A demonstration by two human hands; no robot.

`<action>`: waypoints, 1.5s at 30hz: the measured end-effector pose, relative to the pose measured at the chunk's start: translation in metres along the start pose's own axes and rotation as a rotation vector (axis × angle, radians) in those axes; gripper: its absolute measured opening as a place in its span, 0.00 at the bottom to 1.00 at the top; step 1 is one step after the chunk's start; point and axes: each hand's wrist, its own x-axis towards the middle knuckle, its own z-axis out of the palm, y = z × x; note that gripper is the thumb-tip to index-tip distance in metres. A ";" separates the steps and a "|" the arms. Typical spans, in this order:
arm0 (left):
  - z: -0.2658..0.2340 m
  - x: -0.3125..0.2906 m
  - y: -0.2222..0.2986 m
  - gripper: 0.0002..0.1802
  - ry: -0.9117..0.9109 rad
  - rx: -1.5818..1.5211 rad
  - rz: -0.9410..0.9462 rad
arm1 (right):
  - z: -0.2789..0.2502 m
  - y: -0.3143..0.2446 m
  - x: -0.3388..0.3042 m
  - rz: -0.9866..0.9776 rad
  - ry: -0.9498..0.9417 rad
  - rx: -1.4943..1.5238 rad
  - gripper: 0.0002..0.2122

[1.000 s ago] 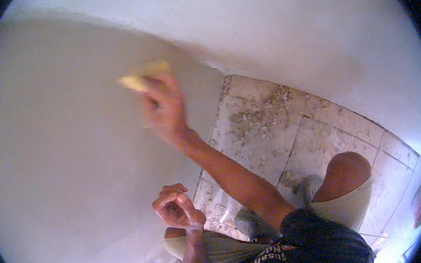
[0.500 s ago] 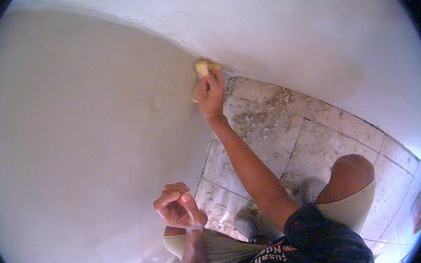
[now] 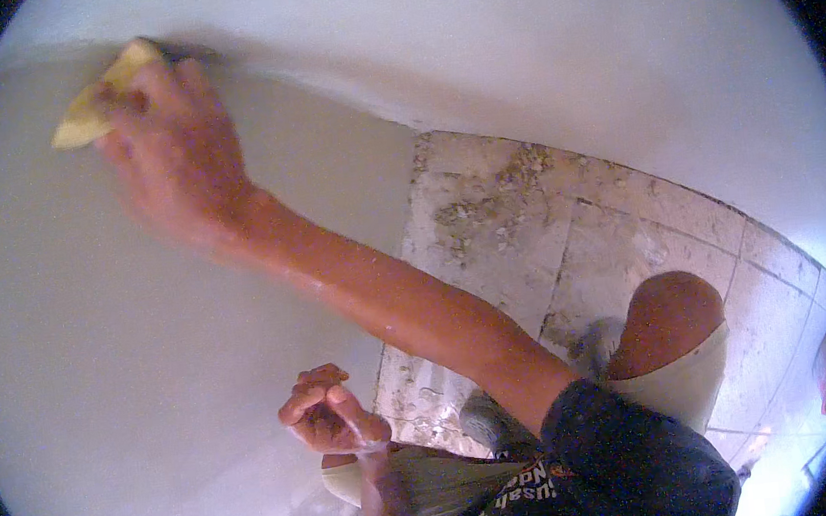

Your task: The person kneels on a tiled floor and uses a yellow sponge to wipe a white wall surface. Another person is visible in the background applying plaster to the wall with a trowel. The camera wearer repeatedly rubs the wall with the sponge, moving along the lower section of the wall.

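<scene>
Pale walls [image 3: 113, 314] flank a stained tile floor [image 3: 498, 216], where we judge wiping under way: the fingers of our right hand [image 3: 178, 151] grasp a yellow sponge [image 3: 82, 120] near the walls' seam [image 3: 360, 105], our left hand [image 3: 331, 413] curls, seemingly empty, and another stroke would call for even pressure.

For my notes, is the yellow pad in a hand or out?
In: the right hand holds the yellow pad, which projects past its fingers.
</scene>
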 end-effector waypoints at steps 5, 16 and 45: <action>-0.001 0.001 0.005 0.13 0.016 -0.012 0.015 | -0.074 0.106 -0.084 0.157 0.052 -0.177 0.11; 0.002 0.003 0.010 0.15 0.019 -0.030 0.028 | -0.129 0.107 -0.328 0.825 -0.028 -0.475 0.08; -0.039 -0.006 0.020 0.24 0.116 -0.070 -0.025 | -0.103 0.033 -0.349 0.758 0.122 -0.176 0.10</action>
